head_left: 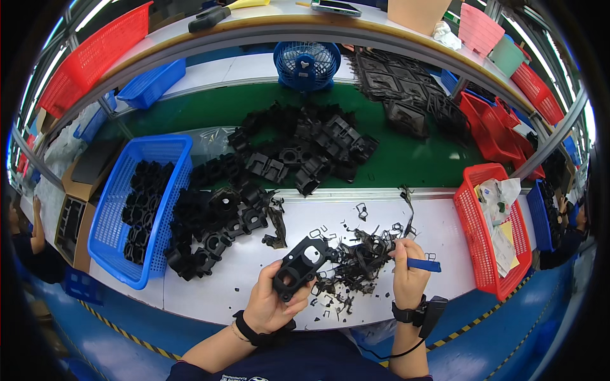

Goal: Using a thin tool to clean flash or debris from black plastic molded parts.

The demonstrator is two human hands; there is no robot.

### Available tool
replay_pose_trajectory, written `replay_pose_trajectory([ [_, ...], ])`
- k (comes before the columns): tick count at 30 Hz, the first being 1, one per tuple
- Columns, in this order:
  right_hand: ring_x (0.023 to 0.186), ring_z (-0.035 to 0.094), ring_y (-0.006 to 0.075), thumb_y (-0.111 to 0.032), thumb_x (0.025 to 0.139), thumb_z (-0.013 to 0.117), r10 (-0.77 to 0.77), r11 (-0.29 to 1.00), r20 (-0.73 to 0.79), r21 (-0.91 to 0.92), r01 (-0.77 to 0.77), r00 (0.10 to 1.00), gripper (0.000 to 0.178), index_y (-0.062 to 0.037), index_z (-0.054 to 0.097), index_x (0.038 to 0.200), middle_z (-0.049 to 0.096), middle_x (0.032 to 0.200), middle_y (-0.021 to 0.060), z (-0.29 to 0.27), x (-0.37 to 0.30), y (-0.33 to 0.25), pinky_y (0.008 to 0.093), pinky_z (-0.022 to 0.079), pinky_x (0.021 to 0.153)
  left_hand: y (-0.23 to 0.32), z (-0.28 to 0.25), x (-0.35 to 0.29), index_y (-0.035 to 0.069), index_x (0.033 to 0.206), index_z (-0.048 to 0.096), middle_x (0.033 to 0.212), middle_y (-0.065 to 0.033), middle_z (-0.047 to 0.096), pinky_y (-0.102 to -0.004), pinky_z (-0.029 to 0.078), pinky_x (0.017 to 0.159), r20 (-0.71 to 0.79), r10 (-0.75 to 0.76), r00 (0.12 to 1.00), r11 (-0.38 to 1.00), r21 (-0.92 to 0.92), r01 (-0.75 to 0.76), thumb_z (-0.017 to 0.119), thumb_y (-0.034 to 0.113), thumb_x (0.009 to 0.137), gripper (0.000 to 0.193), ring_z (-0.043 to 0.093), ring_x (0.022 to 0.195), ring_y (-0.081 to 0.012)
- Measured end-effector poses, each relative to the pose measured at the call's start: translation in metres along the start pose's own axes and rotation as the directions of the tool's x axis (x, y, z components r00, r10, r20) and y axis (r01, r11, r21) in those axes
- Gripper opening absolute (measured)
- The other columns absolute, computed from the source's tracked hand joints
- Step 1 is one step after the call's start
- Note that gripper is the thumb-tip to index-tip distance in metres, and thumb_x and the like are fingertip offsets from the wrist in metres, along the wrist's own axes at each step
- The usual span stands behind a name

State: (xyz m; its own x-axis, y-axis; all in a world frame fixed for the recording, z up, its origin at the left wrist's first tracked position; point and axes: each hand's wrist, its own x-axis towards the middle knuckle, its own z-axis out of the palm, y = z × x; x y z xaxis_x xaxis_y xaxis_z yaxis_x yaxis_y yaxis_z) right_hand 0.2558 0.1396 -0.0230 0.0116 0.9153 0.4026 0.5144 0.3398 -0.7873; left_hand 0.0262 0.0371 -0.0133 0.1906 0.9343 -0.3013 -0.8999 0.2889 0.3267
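My left hand point(270, 308) grips a black molded plastic housing point(298, 266) with two round openings, tilted up above the white table. In my right hand point(410, 276) is a blue-handled tool point(424, 265), held between closed fingers; its working end is hidden by the hand. The tool is apart from the housing. Between and beyond both hands spreads a pile of black plastic scraps point(362, 263), thin frames and trimmings. To the left of the housing, many similar black housings point(244, 213) lie heaped on the table.
A blue basket point(121, 268) on the left holds stacked black housings. At right, a red basket point(471, 219) contains papers and bags. More black parts point(340, 136) cover the green surface point(394, 171), below a blue fan point(306, 63). A shelf point(254, 26) crosses above. People stand at both sides.
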Motion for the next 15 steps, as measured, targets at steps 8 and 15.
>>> replay_pose_trajectory([
  [8, 0.059, 0.052, 0.0123, -0.007, 0.093, 0.056, -0.039, 0.996, 0.071, 0.082, 0.033, 0.997, 0.023, 0.0029, 0.063, 0.074, 0.059, 0.068, 0.007, -0.002, -0.007, -0.002, 0.0261, 0.04, 0.056, -0.005, 0.003, -0.002, 0.003, 0.095, 0.049, 0.09, -0.0124, 0.053, -0.0227, 0.034, 0.043, 0.034, 0.082, 0.996, 0.989, 0.117, -0.085, 0.042, 0.036, 0.097, 0.034, 0.04, 0.056, -0.01],
  [15, 0.054, 0.048, 0.0016, -0.009, 0.09, 0.064, 0.216, 0.888, 0.33, 0.325, -0.326, 0.919, 0.01, 0.001, 0.064, 0.087, 0.056, 0.062, -0.0024, -0.004, -0.016, -0.023, 0.0177, 0.036, 0.049, -0.009, -0.004, -0.005, 0.005, 0.09, 0.047, 0.093, -0.0119, 0.054, -0.0256, 0.047, 0.064, 0.484, 0.615, 0.622, -0.207, 0.861, -0.465, 0.074, 0.004, 0.074, 0.032, 0.053, 0.068, -0.0186],
])
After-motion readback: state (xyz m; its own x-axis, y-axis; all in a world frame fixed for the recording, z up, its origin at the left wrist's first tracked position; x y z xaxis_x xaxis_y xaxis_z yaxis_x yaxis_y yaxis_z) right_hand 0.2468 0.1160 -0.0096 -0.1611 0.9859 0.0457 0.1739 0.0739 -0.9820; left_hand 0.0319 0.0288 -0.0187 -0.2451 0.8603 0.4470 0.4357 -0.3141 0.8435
